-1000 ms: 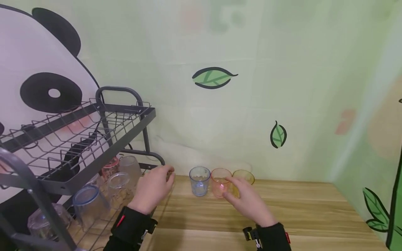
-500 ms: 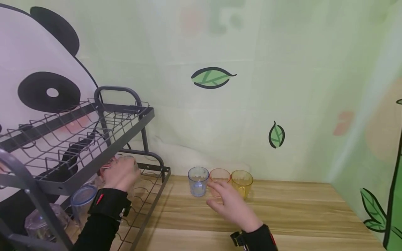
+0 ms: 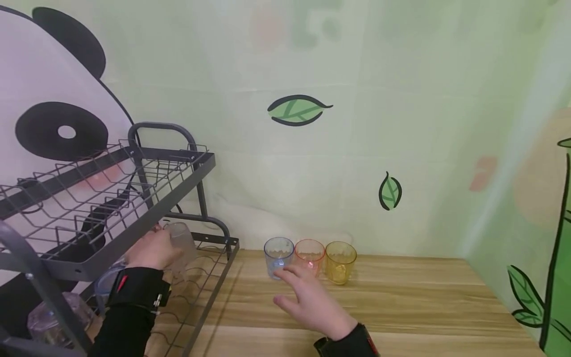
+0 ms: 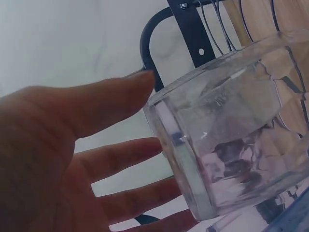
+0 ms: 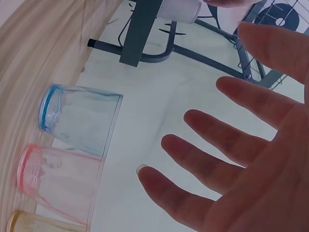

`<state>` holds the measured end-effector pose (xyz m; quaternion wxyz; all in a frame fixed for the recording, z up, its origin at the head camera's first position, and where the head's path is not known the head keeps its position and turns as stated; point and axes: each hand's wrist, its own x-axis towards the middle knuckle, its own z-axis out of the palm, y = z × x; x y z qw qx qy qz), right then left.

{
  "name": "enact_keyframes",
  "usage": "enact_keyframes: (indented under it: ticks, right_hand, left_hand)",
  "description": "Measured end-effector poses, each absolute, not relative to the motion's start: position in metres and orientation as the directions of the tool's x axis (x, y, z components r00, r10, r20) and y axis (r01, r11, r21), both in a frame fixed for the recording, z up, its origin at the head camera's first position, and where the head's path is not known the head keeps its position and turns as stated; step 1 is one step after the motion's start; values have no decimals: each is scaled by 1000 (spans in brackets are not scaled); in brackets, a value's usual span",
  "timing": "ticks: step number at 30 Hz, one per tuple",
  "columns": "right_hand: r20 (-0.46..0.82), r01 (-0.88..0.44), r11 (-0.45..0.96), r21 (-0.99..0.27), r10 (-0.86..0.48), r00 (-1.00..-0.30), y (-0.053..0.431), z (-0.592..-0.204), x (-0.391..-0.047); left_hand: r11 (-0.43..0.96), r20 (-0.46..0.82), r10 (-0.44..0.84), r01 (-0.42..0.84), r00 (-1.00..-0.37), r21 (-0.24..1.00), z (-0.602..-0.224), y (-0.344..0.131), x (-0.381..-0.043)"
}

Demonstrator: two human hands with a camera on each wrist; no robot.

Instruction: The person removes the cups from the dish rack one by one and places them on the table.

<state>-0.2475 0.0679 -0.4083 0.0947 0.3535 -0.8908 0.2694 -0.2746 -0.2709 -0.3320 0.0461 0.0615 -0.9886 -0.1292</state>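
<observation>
My left hand (image 3: 151,249) reaches into the rack's lower tier among glasses. In the left wrist view, my left hand's spread thumb and fingers (image 4: 128,154) lie at the base of a clear faceted glass (image 4: 241,121); no firm grip shows. A cloudy glass (image 3: 182,244) stands beside that hand. My right hand (image 3: 312,302) hovers over the table, fingers spread, holding nothing. Behind it stand a blue glass (image 3: 278,253), a pink glass (image 3: 310,252) and a yellow glass (image 3: 340,263), upright in a row. In the right wrist view, its fingers stay apart from the blue glass (image 5: 84,118).
A dark two-tier metal rack (image 3: 153,210) occupies the left side; its upper wire tier overhangs my left hand. Another clear glass (image 3: 58,320) and a blue-rimmed glass (image 3: 107,282) sit on its lower tier. The wooden table (image 3: 401,297) runs rightward, with a printed cloth wall (image 3: 348,148) behind.
My left hand has moved left from the rack's outer edge into its lower tier. My right hand has left the pink and yellow glasses, drawing back leftward and nearer.
</observation>
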Motion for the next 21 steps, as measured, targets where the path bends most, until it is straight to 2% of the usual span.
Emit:
enact_keyframes:
  ticks: [8, 21]
  right_hand:
    - [323, -717, 609, -339, -641, -696, 55, -408, -237]
    - [430, -819, 523, -235, -700, -570, 43, -416, -230]
  left_hand:
    - [951, -27, -115, -118, -993, 285, -334, -271, -276]
    - [947, 6, -116, -109, -993, 301, -336, -270, -274]
